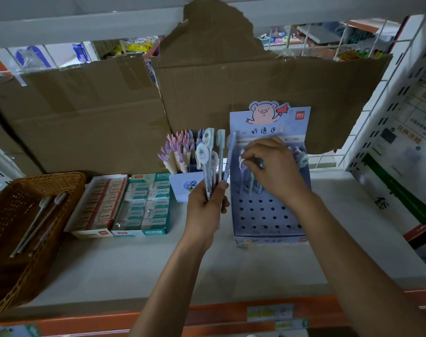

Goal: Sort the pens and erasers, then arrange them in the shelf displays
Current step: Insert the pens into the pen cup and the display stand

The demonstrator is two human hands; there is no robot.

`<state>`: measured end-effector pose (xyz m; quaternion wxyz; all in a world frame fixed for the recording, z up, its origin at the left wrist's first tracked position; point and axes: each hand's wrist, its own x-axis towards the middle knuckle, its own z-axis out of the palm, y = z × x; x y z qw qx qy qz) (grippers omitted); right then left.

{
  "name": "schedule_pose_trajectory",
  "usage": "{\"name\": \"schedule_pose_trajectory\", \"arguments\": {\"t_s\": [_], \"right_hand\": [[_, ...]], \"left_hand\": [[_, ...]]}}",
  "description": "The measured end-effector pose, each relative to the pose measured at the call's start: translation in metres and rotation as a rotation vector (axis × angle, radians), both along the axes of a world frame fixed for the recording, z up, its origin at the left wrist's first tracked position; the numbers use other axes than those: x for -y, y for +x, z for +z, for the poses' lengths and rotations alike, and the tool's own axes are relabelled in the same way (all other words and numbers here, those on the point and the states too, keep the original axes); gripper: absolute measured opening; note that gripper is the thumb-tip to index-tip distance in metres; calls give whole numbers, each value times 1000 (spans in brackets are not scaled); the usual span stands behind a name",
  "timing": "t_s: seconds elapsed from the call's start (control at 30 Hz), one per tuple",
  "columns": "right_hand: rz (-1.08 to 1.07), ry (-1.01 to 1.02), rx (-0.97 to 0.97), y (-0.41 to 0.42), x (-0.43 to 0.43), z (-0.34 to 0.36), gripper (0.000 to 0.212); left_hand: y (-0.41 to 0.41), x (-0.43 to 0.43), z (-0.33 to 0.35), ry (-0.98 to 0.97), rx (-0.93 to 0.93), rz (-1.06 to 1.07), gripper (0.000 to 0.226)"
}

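Risk first: L hand [204, 207] clenches a loose fan of pens [210, 154] upright beside the display [267, 239], back-right of shelf [158, 268]. If that grip slackens, they spill. R hand [275, 166] pinches one pen [252, 182] over the rear holes. Miss a hole and it could tip neighbours. Basket [68, 188] at left edge holds more.

Basket [49, 177] cut off left; right hand [272, 166] hides tops of pens [252, 184].

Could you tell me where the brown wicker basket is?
In the head view, the brown wicker basket sits far left on the white shelf, beside the red-and-white eraser box.
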<state>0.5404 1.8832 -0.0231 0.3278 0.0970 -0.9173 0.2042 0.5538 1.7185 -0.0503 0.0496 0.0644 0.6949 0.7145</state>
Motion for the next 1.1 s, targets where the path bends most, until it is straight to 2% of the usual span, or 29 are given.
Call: {"name": "schedule_pose_trajectory", "arguments": {"t_s": [0.1, 0.2, 0.27, 0.33, 0.5, 0.67, 0.77, 0.87, 1.1], "right_hand": [[-27, -200, -11, 9, 0, 6, 15], [48, -557, 110, 20, -2, 16, 25], [110, -716, 154, 26, -3, 21, 29], [117, -792, 144, 31, -5, 25, 28], [75, -944, 86, 44, -19, 33, 23], [0, -959, 78, 56, -37, 33, 19], [-41, -976, 77, 61, -48, 33, 24], [-146, -978, 33, 65, -62, 33, 24], [-238, -633, -9, 70, -69, 23, 22]], "left_hand": [[1, 0, 2, 35, -14, 7, 15], [2, -3, 3, 55, -36, -18, 13], [3, -8, 3, 54, -46, -52, 13], [5, -14, 4, 33, -53, -84, 9], [10, -32, 4, 34, -51, -133, 17], [17, -50, 5, 24, -78, -189, 17], [19, -59, 0, 20, -27, -192, 12], [18, -63, -4, 103, 61, -135, 13], [15, -61, -6, 137, 87, -87, 12]]}}
